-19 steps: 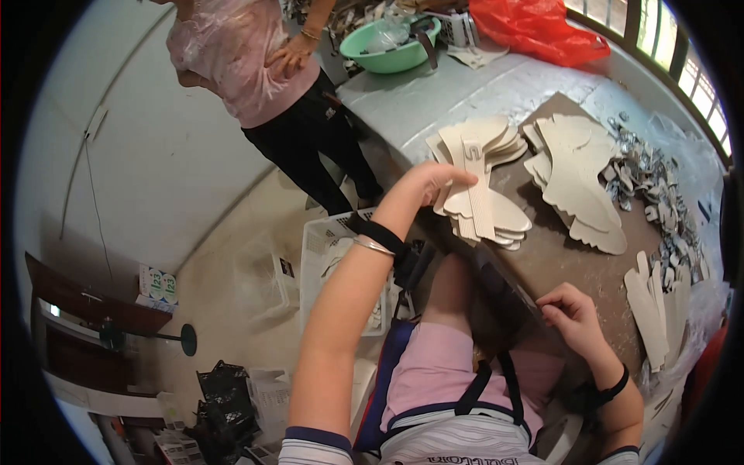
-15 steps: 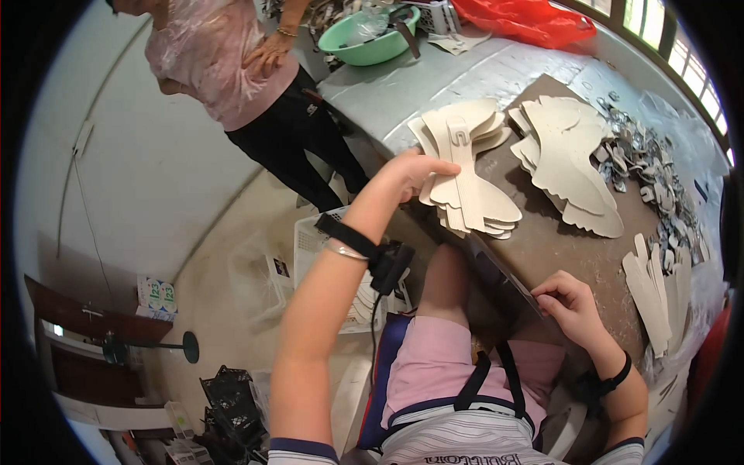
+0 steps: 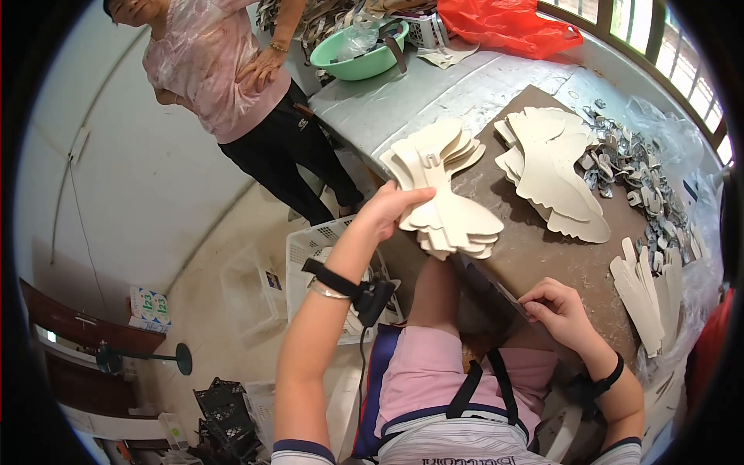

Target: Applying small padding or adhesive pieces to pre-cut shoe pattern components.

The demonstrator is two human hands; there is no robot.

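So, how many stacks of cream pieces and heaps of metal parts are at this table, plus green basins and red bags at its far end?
Stacks of flat, curved cream pieces: 2
Heap of small silvery metal parts: 1
Round, light-green plastic basin: 1
Crumpled red plastic bag: 1
Total: 5

- A flat brown board (image 3: 531, 260) lies on the silver-grey covered table (image 3: 364, 116).
- A stack of flat, curved cream pieces (image 3: 459, 213) sits in the left hand (image 3: 391, 209), at the board's left edge.
- Right of it, on the board, lies another flat, curved cream stack (image 3: 554, 174).
- Further right lies a heap of small silvery metal pieces (image 3: 643, 182).
- Before the heap lie long narrow cream strips (image 3: 638, 301).
- Behind, a round green plastic bowl (image 3: 360, 67) stands left of a crumpled red plastic bag (image 3: 504, 27).
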